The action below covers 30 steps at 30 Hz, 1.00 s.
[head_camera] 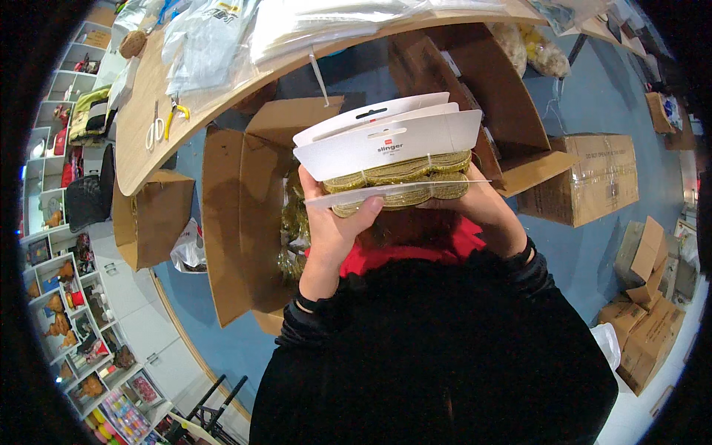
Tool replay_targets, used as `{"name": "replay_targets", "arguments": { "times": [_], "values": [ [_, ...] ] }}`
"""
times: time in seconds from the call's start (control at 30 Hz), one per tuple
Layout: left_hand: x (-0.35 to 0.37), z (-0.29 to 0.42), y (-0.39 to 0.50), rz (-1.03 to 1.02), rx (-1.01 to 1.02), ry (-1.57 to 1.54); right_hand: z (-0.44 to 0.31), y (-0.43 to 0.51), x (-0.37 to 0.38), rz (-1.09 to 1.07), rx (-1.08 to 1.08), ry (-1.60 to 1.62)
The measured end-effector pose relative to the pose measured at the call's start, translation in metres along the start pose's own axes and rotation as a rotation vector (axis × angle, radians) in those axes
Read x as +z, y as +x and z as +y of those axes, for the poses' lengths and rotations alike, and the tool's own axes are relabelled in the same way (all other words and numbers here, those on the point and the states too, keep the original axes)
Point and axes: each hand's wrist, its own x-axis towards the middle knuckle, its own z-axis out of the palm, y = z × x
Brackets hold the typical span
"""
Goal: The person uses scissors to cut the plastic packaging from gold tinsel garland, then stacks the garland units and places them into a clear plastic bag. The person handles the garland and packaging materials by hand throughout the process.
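My left hand [340, 223] grips the left side of a small stack of carded garlands, its thumb along the near edge. Gold glittery garland [414, 169] lies in wavy coils fixed to white cards [339, 158] by thin clear ties. The cards have hanging slots, and the front one bears writing. My right hand [471, 192] supports the stack at its right end; most of its fingers are hidden behind the goods. Just to the left, an open cardboard box [222, 222] holds more gold garland [293, 222], partly covered by my left arm.
Beyond my hands curves a wooden table [139, 122] with scissors [155, 129], yellow-handled pliers [173, 118] and plastic bags [208, 50]. A tall open carton [489, 72] and a taped carton [601, 175] stand on the blue floor at right. Filled shelves [55, 272] line the left.
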Motion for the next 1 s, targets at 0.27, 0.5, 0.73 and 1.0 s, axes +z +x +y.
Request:
{"name": "replay_targets", "arguments": {
  "times": [0.27,0.5,0.73,1.0],
  "values": [
    [-0.017,0.000,0.001,0.088,-0.050,-0.103,-0.025,-0.010,-0.042,0.067,-0.168,-0.355],
    [-0.011,-0.001,-0.003,-0.007,0.034,-0.036,-0.007,-0.004,0.002,-0.015,-0.463,-0.334],
    [-0.023,0.005,-0.008,-0.163,-0.091,0.005,0.004,-0.001,-0.003,-0.096,-0.402,-0.548],
    [-0.001,0.002,0.020,-0.048,0.203,0.177,-0.008,0.003,0.002,0.183,-0.155,0.020]
  ]
}}
